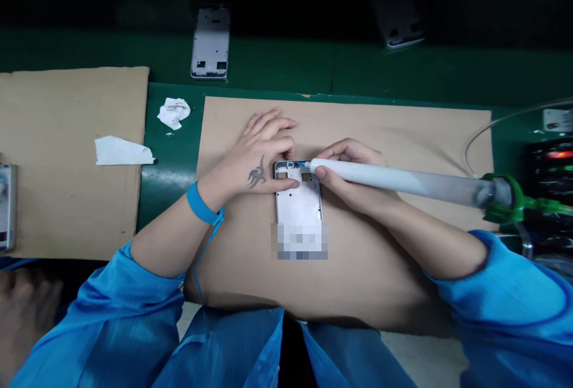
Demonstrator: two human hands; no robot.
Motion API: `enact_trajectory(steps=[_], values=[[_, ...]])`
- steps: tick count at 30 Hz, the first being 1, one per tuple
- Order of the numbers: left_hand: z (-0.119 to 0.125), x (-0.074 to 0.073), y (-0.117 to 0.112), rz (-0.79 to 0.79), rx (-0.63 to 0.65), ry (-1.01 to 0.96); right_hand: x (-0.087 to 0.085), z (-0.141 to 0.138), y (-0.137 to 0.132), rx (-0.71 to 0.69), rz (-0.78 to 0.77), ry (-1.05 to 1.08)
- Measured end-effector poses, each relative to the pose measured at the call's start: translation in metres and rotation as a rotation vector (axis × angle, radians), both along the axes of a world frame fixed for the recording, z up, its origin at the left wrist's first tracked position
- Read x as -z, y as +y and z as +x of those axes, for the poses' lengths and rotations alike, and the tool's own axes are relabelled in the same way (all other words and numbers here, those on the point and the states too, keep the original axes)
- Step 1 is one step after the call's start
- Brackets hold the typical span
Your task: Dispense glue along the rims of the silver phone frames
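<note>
A silver phone frame (299, 203) lies upright on the cardboard in front of me, its lower end covered by a pixelated patch. My left hand (264, 155), with a blue wrist strap (201, 204), grips its upper left part. The thumb lies across the frame, the index finger bends at its top edge, and the other fingers stretch away over the cardboard. In my right hand (353, 179) is a long white dispensing syringe (394, 178), held near its front end. Its blue tip (304, 164) is at the frame's top edge; whether it touches cannot be told.
More phone frames lie on the green surface beyond, one at back left (210, 42) and one at back right (400, 24). Crumpled white paper (173, 113) and a torn strip (123, 151) lie left. Dark equipment (553, 167) with a red light stands right. Another person's blurred hand (27, 310) shows lower left.
</note>
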State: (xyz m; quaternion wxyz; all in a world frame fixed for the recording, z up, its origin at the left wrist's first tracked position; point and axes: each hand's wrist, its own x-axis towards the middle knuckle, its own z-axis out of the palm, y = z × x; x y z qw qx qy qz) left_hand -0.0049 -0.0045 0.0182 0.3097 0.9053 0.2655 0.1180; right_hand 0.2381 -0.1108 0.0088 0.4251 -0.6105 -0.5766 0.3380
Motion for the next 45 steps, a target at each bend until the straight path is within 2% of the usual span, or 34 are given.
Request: enact_trajectory(steps=[7,10,13,15,17,21,23,25,28,32,35,38,42,45], values=[[-0.002,0.0,0.0,0.005,-0.007,-0.004,-0.003,0.0,0.003,-0.031,-0.043,0.056],[-0.001,0.003,0.002,0.016,-0.005,-0.005,-0.001,0.002,0.001,-0.037,-0.032,0.153],[0.0,0.007,0.005,0.037,-0.024,-0.036,0.008,0.008,-0.004,-0.097,0.04,0.353],[0.001,0.01,0.008,0.062,-0.071,-0.089,0.015,0.012,-0.008,-0.157,0.131,0.397],[-0.001,0.014,0.013,0.09,-0.138,-0.148,0.022,0.016,-0.009,-0.222,0.23,0.29],[-0.011,0.022,0.026,0.175,-0.26,-0.156,0.028,0.021,-0.004,-0.348,0.374,-0.092],[-0.017,0.028,0.033,0.214,-0.304,-0.103,0.03,0.021,-0.003,-0.37,0.412,-0.162],[-0.021,0.033,0.039,0.217,-0.324,-0.058,0.031,0.021,-0.005,-0.386,0.428,-0.138],[-0.022,0.038,0.044,0.2,-0.305,-0.052,0.031,0.02,-0.009,-0.423,0.409,-0.115],[-0.02,0.033,0.042,0.221,-0.291,-0.046,0.024,0.016,-0.006,-0.438,0.21,-0.221],[-0.021,0.022,0.039,0.234,-0.272,0.078,0.015,0.016,0.011,-0.296,0.065,-0.378],[-0.024,0.011,0.037,0.199,-0.23,0.23,0.004,0.023,0.042,-0.15,-0.032,-0.526],[-0.028,0.003,0.035,0.219,-0.222,0.249,-0.012,0.039,0.098,-0.044,-0.023,-0.599],[-0.03,0.002,0.034,0.212,-0.219,0.254,-0.014,0.054,0.136,0.053,-0.029,-0.588]])
